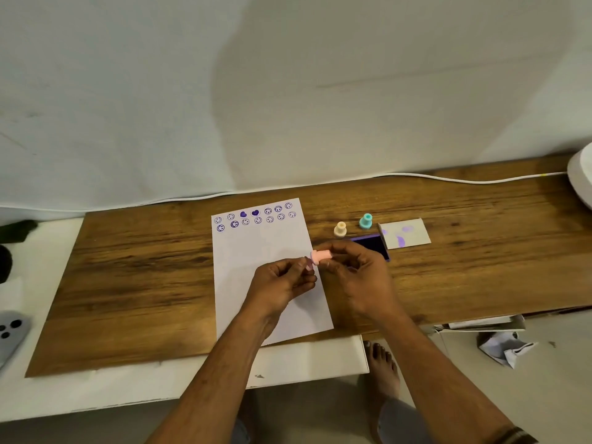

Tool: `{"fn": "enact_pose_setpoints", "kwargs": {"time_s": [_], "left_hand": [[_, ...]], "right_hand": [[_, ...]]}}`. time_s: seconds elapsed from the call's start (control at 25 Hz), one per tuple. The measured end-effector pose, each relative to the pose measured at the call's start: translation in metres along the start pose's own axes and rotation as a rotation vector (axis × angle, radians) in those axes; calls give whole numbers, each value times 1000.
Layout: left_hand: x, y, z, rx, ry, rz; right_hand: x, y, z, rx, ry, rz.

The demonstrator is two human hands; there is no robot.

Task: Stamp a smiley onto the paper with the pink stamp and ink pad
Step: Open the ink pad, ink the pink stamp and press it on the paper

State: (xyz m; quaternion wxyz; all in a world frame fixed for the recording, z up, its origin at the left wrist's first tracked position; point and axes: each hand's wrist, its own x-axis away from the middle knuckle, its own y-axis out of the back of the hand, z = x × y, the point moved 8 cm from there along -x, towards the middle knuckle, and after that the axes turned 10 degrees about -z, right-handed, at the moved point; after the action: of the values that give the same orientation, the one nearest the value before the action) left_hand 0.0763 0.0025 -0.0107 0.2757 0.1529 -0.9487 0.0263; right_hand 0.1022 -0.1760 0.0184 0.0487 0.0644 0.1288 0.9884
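- Wooden board [128, 283] — the work surface, lying on a white table [304, 366] whose near edge shows below the board's near edge
- Paper [256, 248] — a white sheet at the middle of the board, its near corner reaching the board's near edge; two rows of purple smileys and two solid hearts run along its far edge
- Pink stamp [321, 255] — lying sideways in the air over the right edge of the paper, its wider end pointing left
- Right hand [355, 277] — fingertips closed around the narrower end of the pink stamp, held above the board just right of the paper
- Left hand [282, 280] — fingers curled, fingertips meeting the wider end of the pink stamp; whether they pinch it or only touch it cannot be told
- Ink pad [373, 243] — dark purple, open, on the board just beyond the right hand and partly hidden by it
- Pad lid [405, 233] — pale, smeared with purple, lying just right of the ink pad
- Cream stamp [340, 229] and teal stamp [365, 221] — upright on the board, beyond the ink pad, toward the far edge
- White cable [448, 178] — runs along the far edge of the board
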Motion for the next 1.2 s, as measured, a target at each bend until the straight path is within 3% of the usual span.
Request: {"fn": "enact_pose_setpoints", "kwargs": {"time_s": [0.12, 0.2, 0.44, 0.84, 1.2], "left_hand": [[-7, 21, -13, -416, -262, -178], [-8, 33, -17, -551, -345, -254], [-12, 42, -16, -687, -398, -298], [-10, 41, -18, -780, -453, -327], [-9, 56, -21, -776, -488, -385]], "right_hand": [[-9, 16, -1, 47, 22, -133], [-16, 27, 1, 161, 88, -195], [-31, 32, -8, 567, 173, -246], [-31, 27, -11, 731, 234, -227], [-28, 10, -5, 1027, 242, -196]]}}
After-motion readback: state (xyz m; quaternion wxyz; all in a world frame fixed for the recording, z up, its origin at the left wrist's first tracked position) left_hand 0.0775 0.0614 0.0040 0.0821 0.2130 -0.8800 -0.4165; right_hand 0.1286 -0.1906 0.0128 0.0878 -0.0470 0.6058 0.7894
